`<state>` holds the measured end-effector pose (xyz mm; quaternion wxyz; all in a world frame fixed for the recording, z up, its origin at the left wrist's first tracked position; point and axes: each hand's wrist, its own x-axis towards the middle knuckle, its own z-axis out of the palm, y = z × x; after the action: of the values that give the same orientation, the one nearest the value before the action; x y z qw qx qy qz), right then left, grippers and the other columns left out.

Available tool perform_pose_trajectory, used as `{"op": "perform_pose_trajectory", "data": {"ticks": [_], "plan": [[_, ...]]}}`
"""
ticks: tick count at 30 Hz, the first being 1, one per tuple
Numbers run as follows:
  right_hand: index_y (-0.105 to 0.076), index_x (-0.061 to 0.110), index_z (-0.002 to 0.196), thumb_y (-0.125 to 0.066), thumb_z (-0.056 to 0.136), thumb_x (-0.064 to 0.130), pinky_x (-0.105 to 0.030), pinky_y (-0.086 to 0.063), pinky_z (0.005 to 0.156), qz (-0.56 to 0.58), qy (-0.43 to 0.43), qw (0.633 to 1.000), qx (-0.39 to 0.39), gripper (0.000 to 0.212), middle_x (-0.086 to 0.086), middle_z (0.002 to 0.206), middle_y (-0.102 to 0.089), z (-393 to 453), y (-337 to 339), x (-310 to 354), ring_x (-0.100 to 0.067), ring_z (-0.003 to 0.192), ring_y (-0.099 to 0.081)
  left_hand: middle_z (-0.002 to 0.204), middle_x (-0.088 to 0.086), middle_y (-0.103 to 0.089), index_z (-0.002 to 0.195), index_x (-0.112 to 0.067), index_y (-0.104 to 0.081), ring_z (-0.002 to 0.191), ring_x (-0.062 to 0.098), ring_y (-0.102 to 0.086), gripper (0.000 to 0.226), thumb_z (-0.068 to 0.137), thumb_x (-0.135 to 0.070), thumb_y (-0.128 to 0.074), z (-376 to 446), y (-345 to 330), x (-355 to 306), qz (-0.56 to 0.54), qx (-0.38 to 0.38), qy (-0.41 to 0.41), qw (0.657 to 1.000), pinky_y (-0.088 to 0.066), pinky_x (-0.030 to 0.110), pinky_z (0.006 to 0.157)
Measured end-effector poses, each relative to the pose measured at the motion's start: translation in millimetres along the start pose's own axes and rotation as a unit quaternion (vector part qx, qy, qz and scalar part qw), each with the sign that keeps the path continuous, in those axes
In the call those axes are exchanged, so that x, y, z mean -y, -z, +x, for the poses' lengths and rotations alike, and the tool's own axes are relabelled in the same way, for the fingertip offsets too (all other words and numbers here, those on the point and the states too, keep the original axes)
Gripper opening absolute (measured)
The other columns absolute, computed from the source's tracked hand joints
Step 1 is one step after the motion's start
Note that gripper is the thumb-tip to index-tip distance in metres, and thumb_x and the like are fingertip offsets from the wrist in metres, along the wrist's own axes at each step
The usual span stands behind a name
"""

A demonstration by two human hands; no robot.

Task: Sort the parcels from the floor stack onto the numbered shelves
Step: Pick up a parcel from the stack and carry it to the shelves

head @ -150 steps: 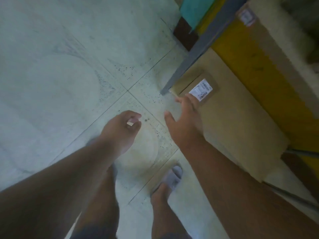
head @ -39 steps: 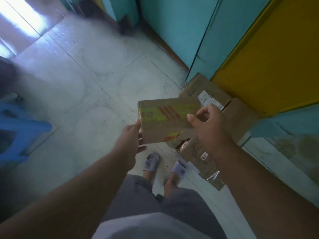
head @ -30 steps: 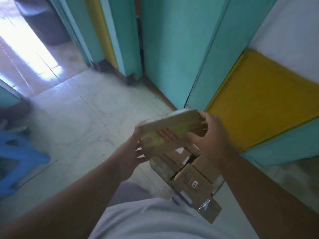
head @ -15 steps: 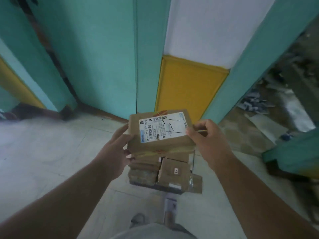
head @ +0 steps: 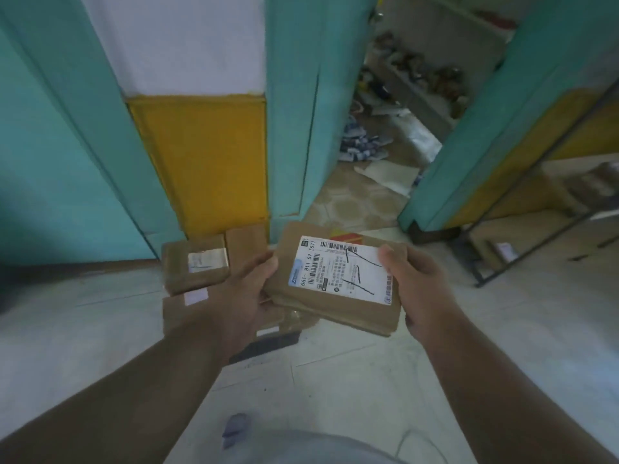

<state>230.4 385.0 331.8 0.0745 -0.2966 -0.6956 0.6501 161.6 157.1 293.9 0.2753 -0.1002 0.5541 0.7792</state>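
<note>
Both hands grip one brown parcel (head: 338,283), label up: left hand (head: 244,296) on its left edge, right hand (head: 418,289) on right. Floor stack (head: 194,272) just beyond left hand.

Your only view is the head camera: wide-angle, worn high, tilted forward and down. It sits close over your left hand (head: 244,296) and right hand (head: 422,289), forearms running in from the bottom corners, floor (head: 335,380) below, teal wall (head: 50,162) ahead.

Teal walls (head: 50,162) with a yellow panel (head: 207,162); pale tiled floor (head: 335,380).
</note>
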Motion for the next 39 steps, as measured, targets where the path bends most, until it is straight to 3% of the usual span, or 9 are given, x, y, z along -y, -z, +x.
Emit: {"op": "perform_pose_trajectory", "data": {"ticks": [2, 6, 11, 17, 21, 24, 27, 32, 39], "plan": [[-0.065, 0.012, 0.079, -0.069, 0.088, 0.032, -0.039, -0.053, 0.064, 0.03, 0.023, 0.997, -0.066, 0.023, -0.009, 0.079, -0.074, -7.0, 46.5, -4.6, -0.023, 0.071, -0.071, 0.12, 0.009, -0.073, 0.128, -0.022, -0.063, 0.111, 0.029, -0.068, 0.032, 0.1, -0.036, -0.055, 4.6, -50.2, 15.9, 0.029, 0.005, -0.003, 1.0, -0.051, 0.047, 0.101], [-0.064, 0.029, 0.072, -0.065, 0.094, 0.035, -0.034, -0.051, 0.06, 0.0, 0.043, 0.985, -0.169, 0.022, 0.004, 0.072, -0.073, -18.8, 152.7, -15.2, -0.013, 0.066, -0.069, 0.112, -0.001, -0.075, 0.119, -0.033, -0.067, 0.101, 0.03, -0.071, 0.03, 0.095, -0.049, -0.059, 15.1, -165.1, 59.6, 0.059, 0.023, 0.033, 0.997, -0.055, 0.047, 0.089], [-0.064, 0.029, 0.096, -0.058, 0.098, 0.04, -0.026, -0.049, 0.061, -0.035, 0.024, 0.977, -0.207, 0.013, 0.012, 0.08, -0.074, -16.6, 277.9, -30.2, -0.004, 0.069, -0.07, 0.102, -0.002, -0.078, 0.114, -0.028, -0.067, 0.099, 0.03, -0.071, 0.017, 0.099, -0.03, -0.061, 17.9, -298.4, 105.1, 0.077, 0.091, 0.016, 0.993, -0.056, 0.042, 0.086], [-0.061, 0.031, 0.101, -0.05, 0.1, 0.047, -0.023, -0.05, 0.058, -0.076, -0.035, 0.977, -0.198, 0.02, 0.015, 0.078, -0.074, 25.3, 374.7, -43.9, -0.001, 0.068, -0.07, 0.117, -0.003, -0.073, 0.118, -0.03, -0.065, 0.104, 0.021, -0.072, 0.024, 0.098, -0.018, -0.062, 55.4, -389.6, 133.9, 0.165, 0.176, -0.002, 0.971, -0.055, 0.041, 0.093], [-0.062, 0.031, 0.102, -0.053, 0.098, 0.048, -0.036, -0.061, 0.071, -0.069, -0.051, 0.972, -0.219, 0.019, 0.012, 0.081, -0.075, 69.1, 419.1, -50.0, -0.008, 0.076, -0.072, 0.121, -0.003, -0.072, 0.122, -0.031, -0.065, 0.103, 0.02, -0.073, 0.027, 0.097, -0.02, -0.063, 106.7, -442.3, 148.7, 0.202, 0.2, -0.006, 0.959, -0.056, 0.042, 0.093], [-0.062, 0.035, 0.1, -0.053, 0.096, 0.052, -0.044, -0.06, 0.081, -0.056, -0.061, 0.959, -0.271, 0.02, 0.014, 0.085, -0.074, 100.3, 469.5, -53.8, -0.01, 0.083, -0.071, 0.121, -0.002, -0.072, 0.127, -0.03, -0.063, 0.106, 0.022, -0.071, 0.031, 0.097, -0.022, -0.062, 153.8, -513.9, 160.7, 0.235, 0.258, 0.002, 0.937, -0.055, 0.042, 0.093], [-0.062, 0.042, 0.097, -0.052, 0.085, 0.064, -0.051, -0.057, 0.086, -0.05, -0.071, 0.94, -0.33, 0.027, 0.016, 0.088, -0.073, 110.1, 526.1, -56.3, -0.014, 0.089, -0.07, 0.12, -0.003, -0.072, 0.119, -0.039, -0.064, 0.105, 0.021, -0.072, 0.026, 0.098, -0.024, -0.061, 178.9, -598.0, 172.0, 0.268, 0.323, 0.017, 0.908, -0.056, 0.041, 0.091], [-0.061, 0.048, 0.093, -0.051, 0.089, 0.061, -0.053, -0.055, 0.087, -0.027, -0.099, 0.899, -0.426, 0.017, 0.019, 0.089, -0.071, 107.3, 613.9, -75.2, -0.013, 0.09, -0.068, 0.118, -0.004, -0.071, 0.124, -0.036, -0.059, 0.102, 0.015, -0.072, 0.028, 0.099, -0.023, -0.059, 187.9, -723.5, 217.4, 0.304, 0.409, 0.034, 0.86, -0.057, 0.042, 0.093], [-0.061, 0.033, 0.095, -0.051, 0.097, 0.052, -0.047, -0.055, 0.086, -0.024, -0.133, 0.881, -0.453, 0.021, 0.014, 0.084, -0.071, 140.1, 758.0, -110.1, -0.009, 0.085, -0.066, 0.124, 0.002, -0.069, 0.11, -0.038, -0.06, 0.104, 0.022, -0.072, 0.02, 0.1, -0.021, -0.059, 201.8, -865.2, 305.6, 0.312, 0.432, 0.055, 0.845, -0.056, 0.044, 0.095]]}}
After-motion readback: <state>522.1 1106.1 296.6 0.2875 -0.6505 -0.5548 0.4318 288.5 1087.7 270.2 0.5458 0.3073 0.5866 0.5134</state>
